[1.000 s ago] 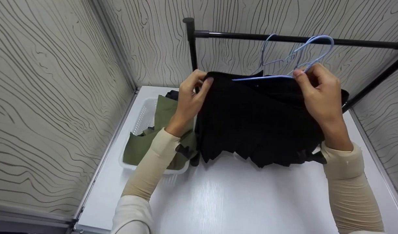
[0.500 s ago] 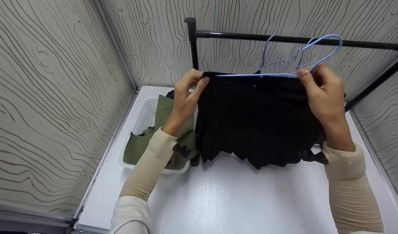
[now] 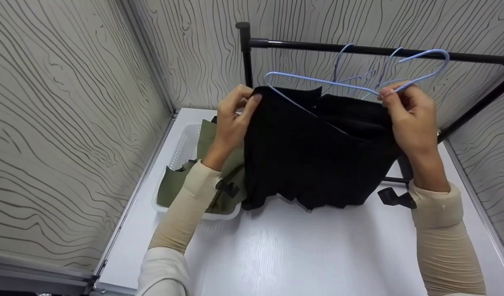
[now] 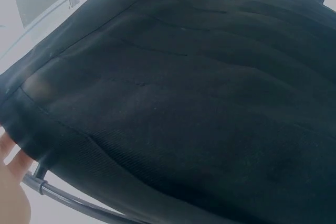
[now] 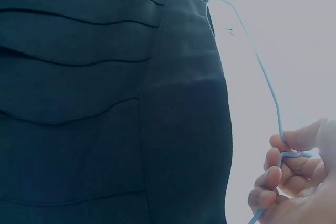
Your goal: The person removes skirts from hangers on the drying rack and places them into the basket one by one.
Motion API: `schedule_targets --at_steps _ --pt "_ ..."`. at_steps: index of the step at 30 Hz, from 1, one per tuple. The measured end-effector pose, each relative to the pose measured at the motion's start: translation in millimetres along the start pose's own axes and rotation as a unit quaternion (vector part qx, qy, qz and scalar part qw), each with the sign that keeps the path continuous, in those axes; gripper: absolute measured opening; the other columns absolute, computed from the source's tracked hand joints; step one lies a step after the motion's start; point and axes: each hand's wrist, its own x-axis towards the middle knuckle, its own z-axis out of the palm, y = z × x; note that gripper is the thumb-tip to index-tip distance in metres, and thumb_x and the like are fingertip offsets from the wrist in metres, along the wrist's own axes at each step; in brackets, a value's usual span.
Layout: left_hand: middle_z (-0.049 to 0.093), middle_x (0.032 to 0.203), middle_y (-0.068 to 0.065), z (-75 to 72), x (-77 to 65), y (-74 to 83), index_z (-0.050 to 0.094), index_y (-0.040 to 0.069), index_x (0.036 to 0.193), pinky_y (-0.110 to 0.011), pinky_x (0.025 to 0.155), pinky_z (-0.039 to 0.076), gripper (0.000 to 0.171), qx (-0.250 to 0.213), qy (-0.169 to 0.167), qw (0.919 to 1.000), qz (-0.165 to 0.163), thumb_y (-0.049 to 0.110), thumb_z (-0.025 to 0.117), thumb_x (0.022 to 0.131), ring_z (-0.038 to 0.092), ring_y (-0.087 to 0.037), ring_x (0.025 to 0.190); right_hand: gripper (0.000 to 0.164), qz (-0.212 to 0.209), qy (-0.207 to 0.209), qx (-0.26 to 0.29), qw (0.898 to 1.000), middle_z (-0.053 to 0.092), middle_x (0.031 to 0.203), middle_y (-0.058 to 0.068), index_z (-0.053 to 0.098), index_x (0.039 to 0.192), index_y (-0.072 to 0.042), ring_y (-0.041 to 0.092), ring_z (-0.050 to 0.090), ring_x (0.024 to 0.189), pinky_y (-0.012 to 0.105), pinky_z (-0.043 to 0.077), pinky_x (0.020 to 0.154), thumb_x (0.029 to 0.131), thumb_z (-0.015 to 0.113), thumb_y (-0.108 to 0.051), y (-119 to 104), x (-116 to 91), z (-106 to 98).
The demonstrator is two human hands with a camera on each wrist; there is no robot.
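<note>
My left hand pinches the top left corner of a black pleated skirt, which hangs above the table. My right hand grips a blue wire hanger at the base of its hook. The hanger's rounded left end stands out above the skirt's top edge, and its lower bar slants down across the skirt's gaping waist. In the right wrist view, the fingers curl round the blue wire beside the waistband. Dark cloth fills most of the left wrist view. The hanger's right end is hidden.
Behind the skirt runs a black rack rail, with two more blue hangers hooked on it. A white perforated basket holding olive-green cloth stands on the white table at left. Patterned walls enclose the table.
The hanger's left end has come up out of the skirt's waist, and its hook has tipped to the right. The skirt's right side has shifted left, and my left hand moved slightly left.
</note>
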Motion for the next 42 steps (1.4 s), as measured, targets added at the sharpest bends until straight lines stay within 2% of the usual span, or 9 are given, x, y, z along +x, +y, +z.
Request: schedule_targets --at_steps 5,9,16,26,42 --pt "0.061 0.082 -0.008 -0.8 4.6 2.0 0.06 -0.001 0.086 -0.027 0.064 0.053 0.007 0.009 0.006 0.9999 0.009 -0.004 0.062 0.092 0.056 -0.01 0.076 0.013 -0.005 0.001 -0.005 1.0 0.059 0.079 -0.01 0.069 0.093 -0.007 0.006 0.05 0.07 0.019 0.039 0.065 0.097 0.063 -0.017 -4 0 3" --pt "0.061 0.081 -0.009 -0.7 7.9 3.4 0.059 -0.001 0.085 -0.026 0.064 0.053 0.01 0.022 0.006 0.9995 0.02 -0.009 0.062 0.09 0.056 -0.01 0.075 0.016 -0.012 -0.003 -0.001 1.0 0.06 0.08 -0.007 0.069 0.095 -0.003 0.005 0.051 0.07 0.018 0.039 0.065 0.097 0.062 -0.018 -7 2 6" --pt "0.06 0.079 -0.015 1.8 11.4 5.8 0.058 -0.005 0.084 -0.024 0.063 0.051 0.012 0.03 0.002 0.9988 0.039 -0.017 0.061 0.086 0.055 -0.01 0.073 0.019 -0.022 -0.017 -0.002 1.0 0.063 0.085 -0.004 0.068 0.098 -0.003 0.008 0.056 0.075 0.019 0.04 0.067 0.098 0.06 -0.02 -15 3 11" --pt "0.062 0.082 -0.007 1.6 13.5 4.7 0.061 0.002 0.087 -0.024 0.062 0.05 0.006 0.052 -0.01 0.9975 0.048 -0.002 0.065 0.091 0.053 -0.009 0.072 0.017 -0.035 -0.022 0.004 0.999 0.062 0.084 -0.007 0.067 0.099 -0.003 0.007 0.052 0.071 0.019 0.037 0.063 0.099 0.059 -0.018 -22 6 15" --pt "0.058 0.079 -0.005 5.7 17.8 6.3 0.06 0.003 0.086 -0.022 0.059 0.042 0.008 0.067 -0.046 0.994 0.074 0.003 0.065 0.092 0.048 -0.009 0.068 0.016 -0.062 -0.013 0.028 0.998 0.062 0.085 -0.005 0.066 0.099 0.001 0.006 0.053 0.074 0.018 0.04 0.068 0.099 0.057 -0.011 -35 7 18"
